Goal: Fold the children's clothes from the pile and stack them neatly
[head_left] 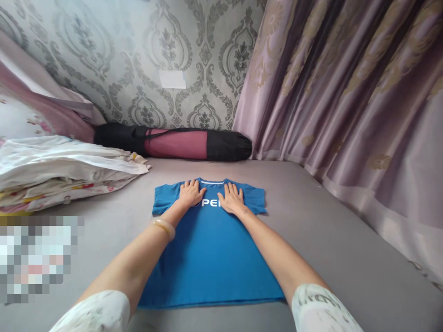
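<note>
A blue T-shirt [214,253] lies spread flat on the grey bed sheet, its collar away from me and its hem towards me. White letters across its chest are partly covered by my hands. My left hand [191,192] rests flat on the upper left of the shirt, below the collar, fingers apart. On the upper right of the chest, my right hand [231,198] lies flat too, with fingers spread. Both short sleeves stick out to the sides. Neither hand grips the cloth.
A long black and pink rolled bag [176,144] lies along the patterned wall. Folded bedding [62,170] is piled at the left. A purple curtain [332,92] hangs along the right side of the bed [321,244]. The lower left corner is blurred out.
</note>
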Action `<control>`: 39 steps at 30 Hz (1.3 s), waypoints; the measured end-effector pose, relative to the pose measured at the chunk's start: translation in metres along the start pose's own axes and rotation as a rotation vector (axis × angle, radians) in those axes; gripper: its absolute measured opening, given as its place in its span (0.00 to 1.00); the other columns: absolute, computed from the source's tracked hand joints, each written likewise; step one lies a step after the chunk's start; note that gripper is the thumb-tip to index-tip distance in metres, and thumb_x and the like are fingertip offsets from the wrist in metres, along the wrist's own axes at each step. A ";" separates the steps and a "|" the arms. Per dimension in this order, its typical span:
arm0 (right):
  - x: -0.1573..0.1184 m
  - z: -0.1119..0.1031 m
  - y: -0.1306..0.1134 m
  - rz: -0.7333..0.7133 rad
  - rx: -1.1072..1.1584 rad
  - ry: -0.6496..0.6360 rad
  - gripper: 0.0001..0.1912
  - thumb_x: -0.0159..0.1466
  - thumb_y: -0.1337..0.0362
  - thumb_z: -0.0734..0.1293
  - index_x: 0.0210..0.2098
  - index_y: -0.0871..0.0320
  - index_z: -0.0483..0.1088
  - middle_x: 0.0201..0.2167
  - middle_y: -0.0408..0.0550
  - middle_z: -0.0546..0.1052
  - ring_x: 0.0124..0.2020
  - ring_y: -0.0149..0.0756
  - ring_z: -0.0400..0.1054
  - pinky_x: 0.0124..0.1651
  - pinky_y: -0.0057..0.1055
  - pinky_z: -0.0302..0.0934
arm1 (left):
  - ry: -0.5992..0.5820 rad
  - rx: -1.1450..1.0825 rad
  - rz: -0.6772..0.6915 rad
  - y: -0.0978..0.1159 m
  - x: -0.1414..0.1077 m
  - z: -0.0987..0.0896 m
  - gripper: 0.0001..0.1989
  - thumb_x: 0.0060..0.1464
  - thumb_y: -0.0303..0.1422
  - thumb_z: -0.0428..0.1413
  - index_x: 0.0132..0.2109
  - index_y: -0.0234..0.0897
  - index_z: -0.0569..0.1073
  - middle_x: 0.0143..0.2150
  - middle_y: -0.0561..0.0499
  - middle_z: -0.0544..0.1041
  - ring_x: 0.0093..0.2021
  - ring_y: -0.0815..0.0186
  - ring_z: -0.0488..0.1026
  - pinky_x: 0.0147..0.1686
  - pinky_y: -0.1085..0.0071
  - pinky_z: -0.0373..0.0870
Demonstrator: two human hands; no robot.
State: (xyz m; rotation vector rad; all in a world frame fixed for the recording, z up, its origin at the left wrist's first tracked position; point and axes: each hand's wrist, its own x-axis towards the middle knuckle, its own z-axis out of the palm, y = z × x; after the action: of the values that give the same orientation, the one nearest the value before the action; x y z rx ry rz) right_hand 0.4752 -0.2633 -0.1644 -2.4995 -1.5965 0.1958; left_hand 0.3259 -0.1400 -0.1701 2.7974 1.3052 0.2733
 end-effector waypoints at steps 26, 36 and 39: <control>0.020 0.007 -0.003 -0.282 -0.015 0.121 0.28 0.72 0.55 0.46 0.67 0.54 0.54 0.70 0.47 0.52 0.71 0.39 0.38 0.69 0.44 0.29 | -0.011 -0.026 0.280 0.000 -0.001 0.013 0.27 0.66 0.44 0.36 0.67 0.42 0.58 0.70 0.46 0.55 0.71 0.56 0.45 0.67 0.51 0.40; 0.027 0.004 -0.001 -0.262 -0.016 -0.062 0.29 0.72 0.53 0.46 0.69 0.51 0.48 0.71 0.46 0.47 0.71 0.41 0.36 0.69 0.48 0.30 | -0.123 -0.051 0.252 -0.001 0.002 0.011 0.28 0.66 0.44 0.33 0.69 0.44 0.54 0.72 0.47 0.51 0.71 0.56 0.45 0.66 0.50 0.42; 0.026 0.001 -0.002 -0.257 -0.009 -0.059 0.28 0.72 0.54 0.46 0.69 0.50 0.48 0.71 0.45 0.47 0.71 0.38 0.35 0.69 0.46 0.29 | -0.134 -0.066 0.250 -0.002 0.003 0.011 0.28 0.66 0.44 0.33 0.69 0.45 0.53 0.72 0.48 0.51 0.71 0.57 0.44 0.66 0.51 0.42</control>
State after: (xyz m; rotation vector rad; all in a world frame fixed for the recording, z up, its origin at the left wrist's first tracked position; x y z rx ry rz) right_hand 0.4838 -0.2388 -0.1656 -2.2850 -1.9239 0.2293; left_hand 0.3282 -0.1360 -0.1807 2.8638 0.9034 0.1309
